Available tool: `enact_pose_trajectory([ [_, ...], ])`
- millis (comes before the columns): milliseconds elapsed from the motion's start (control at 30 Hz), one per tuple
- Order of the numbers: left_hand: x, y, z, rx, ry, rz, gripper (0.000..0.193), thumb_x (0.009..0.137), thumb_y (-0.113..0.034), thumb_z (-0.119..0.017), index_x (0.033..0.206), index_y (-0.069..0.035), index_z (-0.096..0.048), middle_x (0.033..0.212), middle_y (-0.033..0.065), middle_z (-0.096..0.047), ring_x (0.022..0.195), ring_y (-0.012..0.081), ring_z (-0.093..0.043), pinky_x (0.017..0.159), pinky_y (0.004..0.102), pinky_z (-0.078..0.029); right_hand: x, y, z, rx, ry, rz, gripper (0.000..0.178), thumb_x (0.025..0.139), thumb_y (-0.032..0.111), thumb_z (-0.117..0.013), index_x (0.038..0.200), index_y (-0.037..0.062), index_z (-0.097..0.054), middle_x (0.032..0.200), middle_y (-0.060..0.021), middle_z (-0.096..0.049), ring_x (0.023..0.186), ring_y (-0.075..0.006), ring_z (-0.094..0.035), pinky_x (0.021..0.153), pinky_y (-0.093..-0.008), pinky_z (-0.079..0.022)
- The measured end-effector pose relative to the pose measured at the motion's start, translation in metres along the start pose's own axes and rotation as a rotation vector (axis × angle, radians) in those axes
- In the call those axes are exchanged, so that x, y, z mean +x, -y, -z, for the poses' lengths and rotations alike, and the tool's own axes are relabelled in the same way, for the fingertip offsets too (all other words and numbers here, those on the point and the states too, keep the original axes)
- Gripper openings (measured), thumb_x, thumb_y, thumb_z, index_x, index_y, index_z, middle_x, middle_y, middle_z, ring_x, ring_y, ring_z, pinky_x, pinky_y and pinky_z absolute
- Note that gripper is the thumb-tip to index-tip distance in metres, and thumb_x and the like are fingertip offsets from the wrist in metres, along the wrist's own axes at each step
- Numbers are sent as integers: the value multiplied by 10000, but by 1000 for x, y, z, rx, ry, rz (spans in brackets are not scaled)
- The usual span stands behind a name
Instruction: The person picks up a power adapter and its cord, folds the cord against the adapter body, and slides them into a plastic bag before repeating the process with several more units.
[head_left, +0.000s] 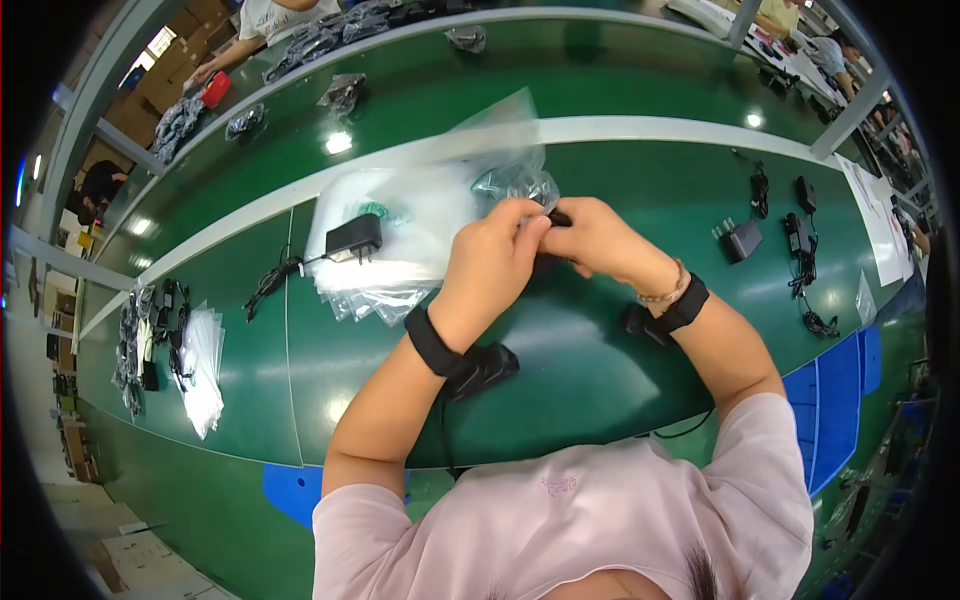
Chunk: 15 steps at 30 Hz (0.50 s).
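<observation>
Black piece (561, 217) is between the two hands, above the green table (560, 330) and near its middle. Its short visible part seems to lie across, from left hand to right hand, so its long axis is roughly sideways; which end is the front, I cannot tell, because fingers cover most of it. Left hand (488, 252) pinches with thumb and forefinger at its left side, and right hand (597, 236) grasps it with bent fingers. Just beyond the fingertips is a crumpled clear bag (515, 185). To the left, on a stack of plastic bags (430, 240), lies a black adapter (353, 236), its prongs toward the person, its cable (272, 287) leading left.
</observation>
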<state>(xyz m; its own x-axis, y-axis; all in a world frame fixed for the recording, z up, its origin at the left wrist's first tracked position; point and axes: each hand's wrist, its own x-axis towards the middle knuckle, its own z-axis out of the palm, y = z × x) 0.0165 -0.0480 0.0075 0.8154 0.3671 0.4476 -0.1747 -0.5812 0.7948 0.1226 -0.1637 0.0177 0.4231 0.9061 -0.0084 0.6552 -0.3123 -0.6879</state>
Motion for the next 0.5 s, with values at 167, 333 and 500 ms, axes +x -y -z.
enact_pose_trajectory([
  [167,1,-8,4,-13,-20,57,86,804,-99,-614,820,-31,-564,597,111,-569,507,284,-547,471,356,-440,5,-5,-7,1246,-173,-193,264,783,148,-604,975,-20,-538,832,-125,-596,620,-220,-564,567,-310,-470],
  [333,2,-8,3,138,-284,-476,96,768,-78,-644,828,-44,-576,624,100,-579,517,268,-552,468,341,-436,11,5,-20,671,-471,212,409,793,127,-606,1157,-1,-471,1023,-89,-592,806,-219,-590,707,-282,-477],
  [500,-1,-23,14,305,-318,-554,102,754,-60,-654,831,-31,-593,648,111,-592,554,272,-574,501,323,-462,15,14,-16,140,-469,440,574,791,132,-613,1314,63,-387,999,-136,-603,850,-175,-587,749,-275,-474],
])
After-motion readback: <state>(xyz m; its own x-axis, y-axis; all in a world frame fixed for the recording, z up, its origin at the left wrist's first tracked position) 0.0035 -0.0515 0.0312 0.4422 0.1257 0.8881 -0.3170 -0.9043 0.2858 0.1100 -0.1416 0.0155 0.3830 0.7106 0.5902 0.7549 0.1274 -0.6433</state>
